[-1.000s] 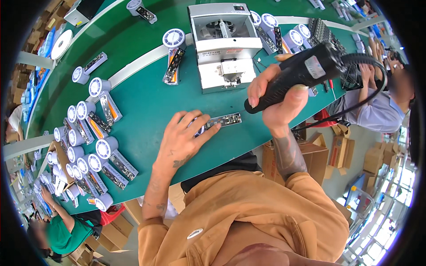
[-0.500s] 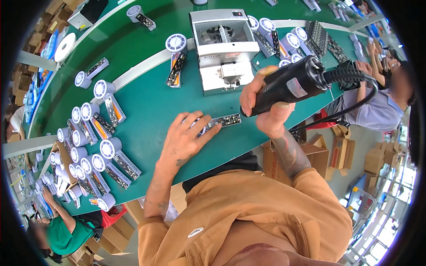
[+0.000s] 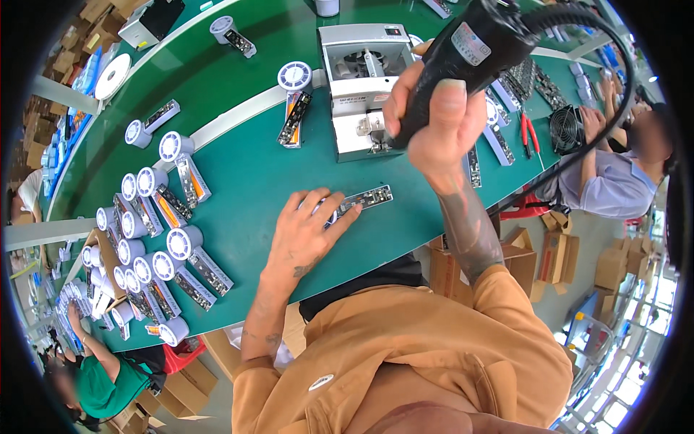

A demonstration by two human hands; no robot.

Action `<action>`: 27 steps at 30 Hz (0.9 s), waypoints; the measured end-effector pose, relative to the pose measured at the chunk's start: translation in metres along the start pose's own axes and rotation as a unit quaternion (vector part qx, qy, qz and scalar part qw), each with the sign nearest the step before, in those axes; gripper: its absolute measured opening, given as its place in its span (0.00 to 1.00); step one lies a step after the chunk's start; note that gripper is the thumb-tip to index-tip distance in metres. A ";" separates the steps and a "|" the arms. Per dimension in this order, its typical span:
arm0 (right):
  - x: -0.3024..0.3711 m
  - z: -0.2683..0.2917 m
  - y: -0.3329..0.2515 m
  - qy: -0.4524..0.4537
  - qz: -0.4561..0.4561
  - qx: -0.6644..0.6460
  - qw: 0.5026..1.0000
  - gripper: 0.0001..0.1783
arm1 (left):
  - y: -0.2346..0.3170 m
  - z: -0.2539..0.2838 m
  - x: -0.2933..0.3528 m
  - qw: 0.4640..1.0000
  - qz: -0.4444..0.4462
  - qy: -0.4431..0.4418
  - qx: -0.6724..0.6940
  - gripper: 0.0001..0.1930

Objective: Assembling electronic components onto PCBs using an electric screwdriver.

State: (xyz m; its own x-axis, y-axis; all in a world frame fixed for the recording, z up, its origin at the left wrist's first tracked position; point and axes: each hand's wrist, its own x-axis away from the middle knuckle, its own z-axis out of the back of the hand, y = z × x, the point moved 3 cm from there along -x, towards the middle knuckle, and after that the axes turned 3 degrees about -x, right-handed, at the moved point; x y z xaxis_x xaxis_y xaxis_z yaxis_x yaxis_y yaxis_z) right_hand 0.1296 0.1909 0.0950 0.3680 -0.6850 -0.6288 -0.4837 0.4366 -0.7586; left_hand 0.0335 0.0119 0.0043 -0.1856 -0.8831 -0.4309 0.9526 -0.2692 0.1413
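My right hand [image 3: 441, 119] is wrapped round a black electric screwdriver [image 3: 463, 61], its thumb on the near side. Its lower end hangs beside the front ledge of a grey metal screw feeder [image 3: 354, 90]; I cannot tell whether the tip touches it. Flat on the green table, a white handheld fan with an exposed circuit board [image 3: 372, 198] lies under my left hand [image 3: 307, 231]. The curled left fingers cover most of its round head and hold it down, while the board end sticks out to the right.
Several white fan units [image 3: 181, 242] stand crowded at the left. Another fan [image 3: 295, 76] lies beside the feeder. Red-handled pliers [image 3: 531, 137] and a black round fan [image 3: 565, 130] are at the right. A thick black cable [image 3: 625, 58] loops from the screwdriver. Co-workers sit at both sides.
My right hand has raised the screwdriver and carried it away from me, toward the feeder's front. The left hand stays on the fan.
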 end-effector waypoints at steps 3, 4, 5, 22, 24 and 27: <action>0.025 0.008 -0.012 0.009 -0.058 0.002 0.998 0.43 | -0.001 -0.001 0.001 1.000 0.004 0.005 0.004 0.17; 0.035 0.015 -0.012 0.023 -0.088 -0.010 0.996 0.46 | -0.001 -0.002 0.001 1.000 0.005 0.007 0.007 0.17; 0.042 0.018 -0.011 0.026 -0.115 -0.041 0.992 0.46 | -0.001 -0.002 0.001 1.000 0.007 0.004 0.010 0.17; 0.073 0.022 -0.002 -0.001 -0.107 -0.077 0.991 0.42 | -0.004 -0.001 -0.001 0.999 0.021 0.015 0.044 0.16; 0.081 0.025 -0.002 0.006 -0.125 -0.101 0.987 0.42 | -0.004 -0.002 -0.001 0.998 0.020 0.018 0.050 0.16; 0.077 0.029 -0.005 -0.034 -0.122 -0.128 0.984 0.45 | -0.004 0.001 -0.003 0.998 0.014 0.020 0.055 0.16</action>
State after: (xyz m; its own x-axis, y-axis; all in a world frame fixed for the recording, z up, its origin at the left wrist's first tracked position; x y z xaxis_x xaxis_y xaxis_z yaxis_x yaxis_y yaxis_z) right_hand 0.1836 0.1525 0.0455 0.5458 -0.7068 -0.4501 -0.5552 0.0973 -0.8260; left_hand 0.0299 0.0156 0.0059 -0.1466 -0.8752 -0.4611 0.9248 -0.2866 0.2500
